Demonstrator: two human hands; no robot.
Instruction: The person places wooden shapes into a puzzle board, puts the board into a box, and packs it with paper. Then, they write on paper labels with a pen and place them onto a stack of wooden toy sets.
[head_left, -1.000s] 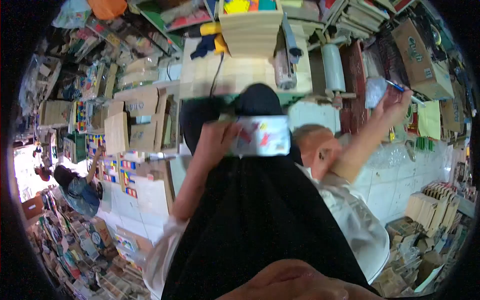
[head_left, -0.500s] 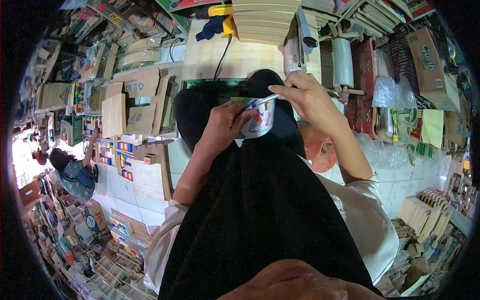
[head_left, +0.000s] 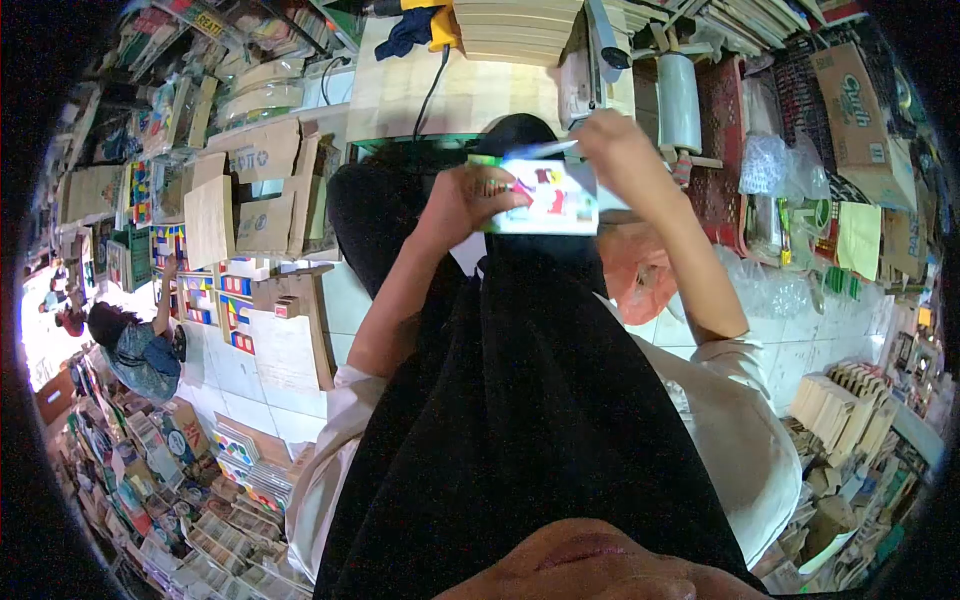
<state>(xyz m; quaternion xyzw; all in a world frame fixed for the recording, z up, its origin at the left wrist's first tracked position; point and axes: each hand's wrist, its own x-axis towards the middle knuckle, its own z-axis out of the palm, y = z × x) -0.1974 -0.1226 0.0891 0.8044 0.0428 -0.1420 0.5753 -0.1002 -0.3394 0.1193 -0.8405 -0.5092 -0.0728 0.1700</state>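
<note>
My left hand (head_left: 465, 203) is closed on the left end of a printed card or sheet (head_left: 560, 200), white with red and pink figures and a green edge. The sheet is held over my lap, its face turned up to me. My right hand (head_left: 628, 155) is up beyond the sheet's right end, fingers curled and smeared by motion. A thin pale strip (head_left: 550, 150), bluish toward its left end, runs along the sheet's far edge to the right fingertips. Its exact kind is blurred.
Ahead stands a low wooden table (head_left: 490, 95) with stacked boards (head_left: 520, 30), a yellow tool (head_left: 443, 28) and its black cord. Cardboard (head_left: 265, 180) lies left, and a roll of clear film (head_left: 678, 100) stands right. Another person (head_left: 140, 350) crouches far left beside colourful blocks.
The sheet, curled before, now lies flatter and wider to my view. My right hand has moved slightly right and up. The view has shifted a little.
</note>
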